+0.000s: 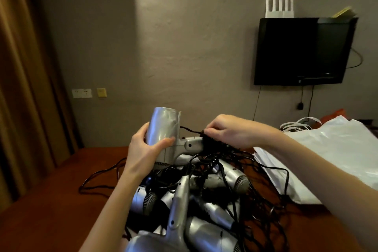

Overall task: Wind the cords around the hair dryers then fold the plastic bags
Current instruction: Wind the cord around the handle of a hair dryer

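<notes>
Winding is under way on one silver hair dryer, held up above the heap, barrel upright and its handle running level toward three o'clock. The left hand wraps the barrel from nine o'clock, thumb across the front. The right hand, at three o'clock from the barrel, pinches the black cord just where it meets the coils already bunched on the handle.

So the handle's long axis points straight at the right hand, which is the nearer of the two to the cord. I judge that the next turns call for that hand to circle the handle while the left hand keeps the body steady. A short slack stretch of cord runs from the barrel's edge to the pinching fingers; more hangs from the coils into the heap at six o'clock, so a snag there seems the likeliest trouble.

Below, at six o'clock, lies the pile of silver hair dryers in a tangle of loose black cords. One loop trails off to eight o'clock. The plastic bags, white and still unfolded, lie at four o'clock, touching the tangle's edge.

All of it rests on a reddish-brown surface. Beyond are a grey wall, a wall-mounted television at one o'clock, wall sockets at ten o'clock and brown curtains at nine o'clock.
</notes>
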A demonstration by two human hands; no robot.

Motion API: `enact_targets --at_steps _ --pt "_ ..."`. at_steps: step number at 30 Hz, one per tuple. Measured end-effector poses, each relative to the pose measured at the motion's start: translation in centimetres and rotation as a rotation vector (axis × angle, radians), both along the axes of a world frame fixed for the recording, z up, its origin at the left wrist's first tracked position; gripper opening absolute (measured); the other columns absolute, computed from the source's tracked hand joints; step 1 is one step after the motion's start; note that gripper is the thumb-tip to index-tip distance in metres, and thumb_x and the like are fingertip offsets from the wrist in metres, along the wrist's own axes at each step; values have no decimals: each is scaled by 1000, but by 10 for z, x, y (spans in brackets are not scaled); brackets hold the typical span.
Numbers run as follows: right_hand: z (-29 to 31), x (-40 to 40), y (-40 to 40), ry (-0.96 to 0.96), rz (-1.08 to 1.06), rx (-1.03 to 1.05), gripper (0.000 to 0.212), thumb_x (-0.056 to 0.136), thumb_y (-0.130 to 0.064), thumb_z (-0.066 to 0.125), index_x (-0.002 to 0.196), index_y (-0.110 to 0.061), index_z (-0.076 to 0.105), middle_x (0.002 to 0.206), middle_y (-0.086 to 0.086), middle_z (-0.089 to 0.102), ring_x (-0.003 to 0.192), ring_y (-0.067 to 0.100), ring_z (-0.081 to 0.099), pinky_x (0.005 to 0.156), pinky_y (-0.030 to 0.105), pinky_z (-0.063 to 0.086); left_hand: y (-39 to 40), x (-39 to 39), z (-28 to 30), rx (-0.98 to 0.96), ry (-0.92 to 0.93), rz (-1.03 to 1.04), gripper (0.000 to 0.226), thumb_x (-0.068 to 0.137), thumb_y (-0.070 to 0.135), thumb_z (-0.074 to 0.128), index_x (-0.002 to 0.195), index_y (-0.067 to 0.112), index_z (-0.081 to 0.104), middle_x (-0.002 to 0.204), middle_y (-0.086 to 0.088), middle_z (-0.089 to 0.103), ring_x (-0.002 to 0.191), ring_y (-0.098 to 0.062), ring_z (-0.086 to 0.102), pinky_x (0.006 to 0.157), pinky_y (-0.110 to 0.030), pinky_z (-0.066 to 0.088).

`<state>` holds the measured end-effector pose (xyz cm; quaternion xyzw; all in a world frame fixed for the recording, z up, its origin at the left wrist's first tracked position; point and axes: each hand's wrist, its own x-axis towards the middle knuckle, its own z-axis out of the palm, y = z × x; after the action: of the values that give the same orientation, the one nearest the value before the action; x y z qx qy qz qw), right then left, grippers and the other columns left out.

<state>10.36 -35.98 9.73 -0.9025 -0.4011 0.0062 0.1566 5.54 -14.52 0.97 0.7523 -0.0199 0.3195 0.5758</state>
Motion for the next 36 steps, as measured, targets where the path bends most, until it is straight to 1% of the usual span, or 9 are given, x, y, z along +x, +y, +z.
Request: enact_targets --at_steps 4,6,15,17,19,22,26,31,36 --pt "-33 -15 11 -175 -41 102 33 103 -21 35 120 -1 56 105 13 65 95 28 59 80 37 41 -1 -1 -1 -126 -31 56 55 47 56 73 95 31 65 92 -1 69 86 -23 67 74 -44 56" --pt "-46 -21 13 -247 -35 150 33 103 -19 33 130 -6 49 94 8 64 82 22 56 72 33 38 -1 -1 -3 -197 -17 54 56 45 54 74 92 27 68 88 -2 71 82 -23 67 74 -44 56" --pt "-60 -13 1 -209 -70 141 12 101 -27 43 91 -20 43 64 -3 65 60 15 64 68 33 51 3 -1 -8 -279 26 46 50 44 49 77 87 25 71 88 -9 73 87 -36 68 80 -55 54" --pt "-56 -10 -7 7 46 181 5 101 -21 45 101 -18 49 69 -5 66 53 10 64 68 32 54 5 -2 -9 -283 39 36 52 45 49 78 89 22 71 86 -10 73 83 -36 68 79 -56 54" --pt "-46 -7 -19 136 107 132 21 101 -16 45 119 -21 53 80 -4 66 57 10 63 66 27 54 9 -4 -11 -287 67 13 57 43 48 79 92 19 71 83 -9 72 76 -31 68 73 -54 55" --pt "-34 -7 -31 106 179 -87 41 101 -17 45 138 -36 44 74 -6 63 53 4 55 58 9 41 13 -7 -10 -260 99 -44 62 42 47 79 95 18 71 87 -14 72 75 -32 68 69 -52 55" --pt "-22 -6 -36 75 150 -202 41 102 -28 43 139 -47 40 71 -5 65 51 7 57 63 20 52 15 -4 -8 -273 75 -51 59 43 45 79 95 17 71 88 -15 72 76 -31 67 71 -49 54" --pt "-45 -9 -18 -17 204 265 38 100 -18 46 137 -28 50 66 -34 56 64 -8 54 65 8 43 15 6 -6 -467 -26 48 52 45 44 78 88 16 69 83 -12 69 75 -29 63 71 -44 50" --pt "-71 11 -5 168 213 451 38 101 -12 45 130 -35 52 55 -14 45 50 2 39 53 12 35 6 9 -6 -591 14 36 50 48 35 78 89 9 67 83 -15 65 72 -27 61 66 -37 48"
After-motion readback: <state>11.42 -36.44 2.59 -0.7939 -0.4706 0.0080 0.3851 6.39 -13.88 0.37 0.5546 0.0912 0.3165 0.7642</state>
